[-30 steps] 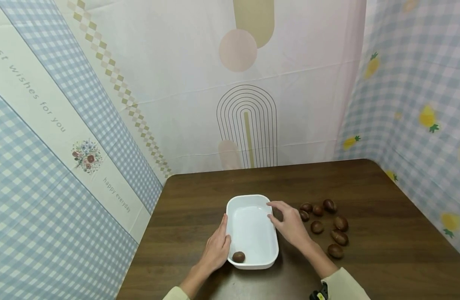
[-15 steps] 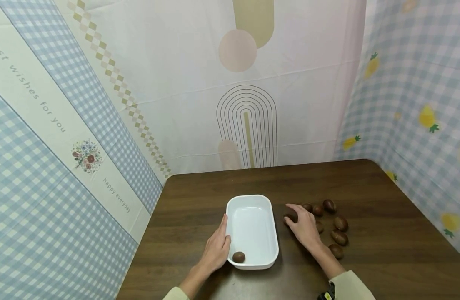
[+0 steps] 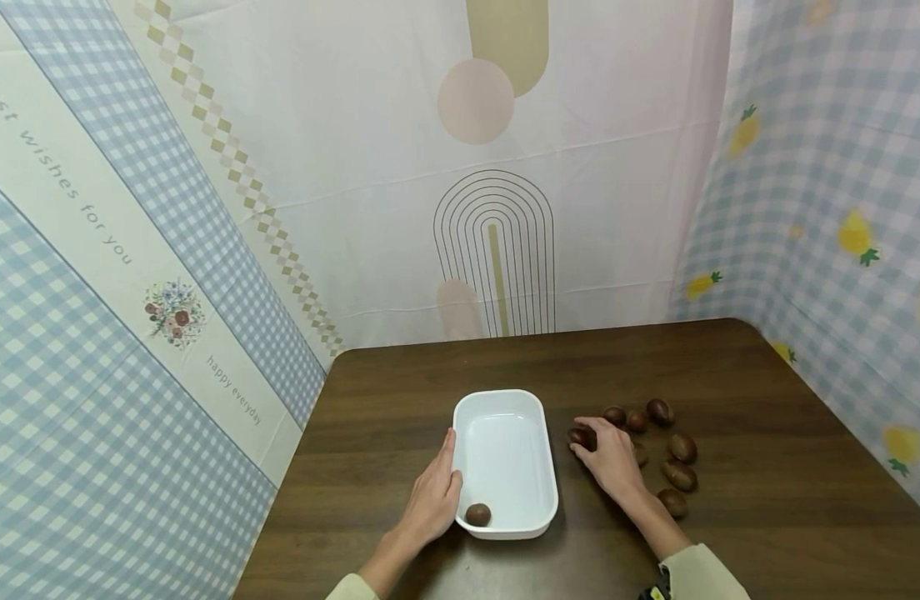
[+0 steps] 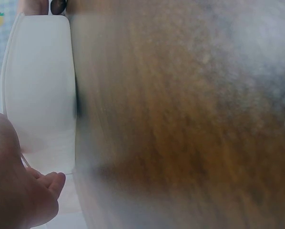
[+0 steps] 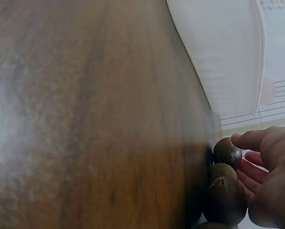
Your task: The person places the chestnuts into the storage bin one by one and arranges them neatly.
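A white rectangular baking dish [image 3: 508, 467] stands on the table with one brown chestnut [image 3: 478, 515] in its near left corner. My left hand [image 3: 433, 492] holds the dish's left side, fingers along the outer wall and thumb at the rim. In the left wrist view, that hand [image 4: 18, 176] is beside the dish's white end wall [image 4: 40, 90]. Right of the dish, my right hand [image 3: 610, 458] has its thumb and fingers around a glossy chestnut [image 3: 578, 437]. The right wrist view shows the thumb touching this chestnut [image 5: 227, 151], the other fingers behind it.
Several chestnuts [image 3: 682, 447] lie loosely grouped on the brown wooden table [image 3: 385, 400], right of and behind my right hand. One [image 3: 640, 454] is partly hidden by the hand. Patterned cloths [image 3: 317, 192] hang around the table's back and sides.
My right hand has moved from the dish's right rim to the chestnuts and taken the nearest one, which now sits closer to the dish. The left hand and dish have stayed put.
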Demonstrator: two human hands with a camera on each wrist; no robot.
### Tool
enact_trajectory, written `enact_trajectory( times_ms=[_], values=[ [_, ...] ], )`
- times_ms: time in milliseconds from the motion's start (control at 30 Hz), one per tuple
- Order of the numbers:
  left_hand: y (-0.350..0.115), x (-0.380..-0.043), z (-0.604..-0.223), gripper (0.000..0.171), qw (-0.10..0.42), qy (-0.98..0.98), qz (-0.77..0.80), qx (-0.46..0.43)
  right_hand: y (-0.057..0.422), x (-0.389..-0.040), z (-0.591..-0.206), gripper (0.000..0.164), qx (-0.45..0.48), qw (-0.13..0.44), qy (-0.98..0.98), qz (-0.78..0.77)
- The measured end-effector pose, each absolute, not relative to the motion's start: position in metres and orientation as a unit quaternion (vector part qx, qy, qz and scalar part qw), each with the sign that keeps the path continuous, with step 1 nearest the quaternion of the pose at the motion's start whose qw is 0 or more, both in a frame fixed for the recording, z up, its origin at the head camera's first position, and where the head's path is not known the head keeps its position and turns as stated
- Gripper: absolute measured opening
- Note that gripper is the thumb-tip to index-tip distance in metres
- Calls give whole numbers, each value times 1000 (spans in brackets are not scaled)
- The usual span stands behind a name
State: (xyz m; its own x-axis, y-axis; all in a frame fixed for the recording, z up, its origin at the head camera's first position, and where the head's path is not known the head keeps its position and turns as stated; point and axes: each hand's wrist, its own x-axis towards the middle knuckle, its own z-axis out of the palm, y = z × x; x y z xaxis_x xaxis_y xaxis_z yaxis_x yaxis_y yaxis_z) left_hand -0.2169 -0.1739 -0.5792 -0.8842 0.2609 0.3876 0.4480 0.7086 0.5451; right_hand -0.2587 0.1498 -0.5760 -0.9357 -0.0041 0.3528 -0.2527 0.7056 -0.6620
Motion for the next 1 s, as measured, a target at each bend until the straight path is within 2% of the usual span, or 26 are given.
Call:
enact_trajectory(
  times_ms=[100, 367, 1000],
  values=[
    [-174, -216, -579, 65, 146, -913, -329, -195, 150, -258, -577, 42, 73, 168, -909, 373],
    [-171, -215, -570, 64, 99, -928, -320, -165, 148, -257, -579, 39, 74, 175, -913, 361],
    [-171, -214, -567, 65, 88, -930, -320, -159, 146, -262, -573, 39, 77, 175, -912, 363]
  ],
)
